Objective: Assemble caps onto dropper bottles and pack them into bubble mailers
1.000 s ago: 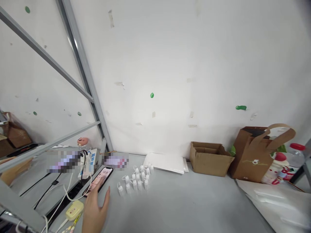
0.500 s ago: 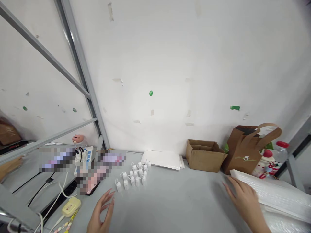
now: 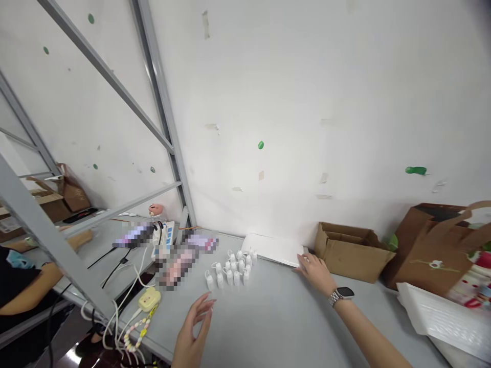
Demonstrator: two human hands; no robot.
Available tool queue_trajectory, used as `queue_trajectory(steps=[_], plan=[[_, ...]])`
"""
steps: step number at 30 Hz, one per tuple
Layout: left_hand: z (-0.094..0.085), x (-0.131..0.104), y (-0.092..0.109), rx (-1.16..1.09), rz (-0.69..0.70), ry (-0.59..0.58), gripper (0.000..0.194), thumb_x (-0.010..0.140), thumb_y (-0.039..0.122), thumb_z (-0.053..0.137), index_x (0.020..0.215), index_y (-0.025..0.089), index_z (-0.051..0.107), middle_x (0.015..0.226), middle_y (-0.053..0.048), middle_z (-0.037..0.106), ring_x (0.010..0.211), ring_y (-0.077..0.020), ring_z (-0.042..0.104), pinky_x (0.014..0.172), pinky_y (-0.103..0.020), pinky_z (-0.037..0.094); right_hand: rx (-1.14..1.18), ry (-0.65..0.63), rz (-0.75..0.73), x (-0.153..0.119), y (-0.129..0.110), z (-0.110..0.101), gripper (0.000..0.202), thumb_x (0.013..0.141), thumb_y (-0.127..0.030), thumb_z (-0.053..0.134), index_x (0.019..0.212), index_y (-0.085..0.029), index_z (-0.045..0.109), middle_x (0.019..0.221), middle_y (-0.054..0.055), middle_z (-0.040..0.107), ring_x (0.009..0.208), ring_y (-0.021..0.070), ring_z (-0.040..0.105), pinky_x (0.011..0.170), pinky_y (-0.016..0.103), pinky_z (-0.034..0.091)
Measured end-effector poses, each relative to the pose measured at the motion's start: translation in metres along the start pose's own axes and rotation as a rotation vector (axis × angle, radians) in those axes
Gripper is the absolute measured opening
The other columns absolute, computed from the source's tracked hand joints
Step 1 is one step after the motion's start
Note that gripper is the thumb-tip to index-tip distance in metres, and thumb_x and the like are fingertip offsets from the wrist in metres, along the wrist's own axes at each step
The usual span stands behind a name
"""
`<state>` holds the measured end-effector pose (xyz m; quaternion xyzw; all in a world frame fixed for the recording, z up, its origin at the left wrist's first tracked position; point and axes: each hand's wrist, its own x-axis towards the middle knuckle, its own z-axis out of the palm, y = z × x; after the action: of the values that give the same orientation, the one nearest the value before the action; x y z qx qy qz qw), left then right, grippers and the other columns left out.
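Note:
Several small white bottles (image 3: 230,271) with looped caps stand in a group on the grey table (image 3: 276,317). In front of them, my left hand (image 3: 195,327) hovers with curved, parted fingers and nothing in it. A flat stack of white sheets (image 3: 270,248) lies against the wall. At its right end, my right hand (image 3: 316,273), with a watch on the wrist, touches the edge; the fingertips bend over the corner, and whether they pinch it is unclear.
An open cardboard box (image 3: 351,255), a brown paper bag (image 3: 425,255) and bubble packaging (image 3: 452,312) are on the right. On the left are a yellow case (image 3: 149,299), a power strip (image 3: 164,240), cables, a metal frame (image 3: 161,97) and another person's arm (image 3: 34,294).
My right hand has moved left from beside the bubble packaging to the white sheets. The view has turned left, bringing the other person into sight. My left hand remains near the bottles, fingers apart.

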<state>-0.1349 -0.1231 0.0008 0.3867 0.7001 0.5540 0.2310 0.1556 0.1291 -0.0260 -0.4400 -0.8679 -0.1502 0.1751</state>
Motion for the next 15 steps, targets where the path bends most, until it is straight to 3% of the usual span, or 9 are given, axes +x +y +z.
queue_trajectory(steps=[5,10,13,15], plan=[[-0.003,0.001,-0.002,-0.024,-0.017,0.013,0.048,0.073,0.052,0.051,0.109,0.021,0.053,0.103,-0.01,0.066,0.102,-0.0246,0.058,0.087,-0.038,0.047,-0.021,0.066,-0.013,0.003,0.009,-0.012,0.027,0.089,-0.017,0.037,0.089,-0.017,0.064,0.087,0.01,0.066,0.078,0.0204,0.06,0.067,0.029,0.039],[0.008,-0.007,0.002,-0.065,0.035,-0.019,0.045,0.074,0.051,0.053,0.107,0.021,0.055,0.099,-0.009,0.067,0.099,-0.0238,0.059,0.086,-0.036,0.047,-0.039,0.259,0.173,-0.003,0.015,-0.045,0.034,0.091,-0.021,0.029,0.082,-0.012,0.061,0.082,0.014,0.065,0.069,0.0204,0.058,0.065,0.031,0.038],[0.025,-0.014,0.005,-0.154,0.033,-0.075,0.045,0.073,0.054,0.054,0.103,0.021,0.059,0.098,-0.009,0.068,0.098,-0.0237,0.06,0.087,-0.034,0.047,0.236,0.475,0.361,-0.023,0.004,-0.076,0.036,0.091,-0.033,0.03,0.076,-0.016,0.058,0.075,0.01,0.064,0.067,0.0188,0.057,0.066,0.028,0.041],[0.038,-0.017,0.009,-0.259,0.002,-0.188,0.046,0.07,0.055,0.057,0.1,0.02,0.062,0.103,-0.011,0.067,0.099,-0.024,0.06,0.089,-0.033,0.046,0.528,0.386,0.426,-0.044,-0.011,-0.094,0.04,0.09,-0.041,0.031,0.067,-0.02,0.054,0.065,0.005,0.06,0.063,0.0167,0.056,0.064,0.024,0.043]])
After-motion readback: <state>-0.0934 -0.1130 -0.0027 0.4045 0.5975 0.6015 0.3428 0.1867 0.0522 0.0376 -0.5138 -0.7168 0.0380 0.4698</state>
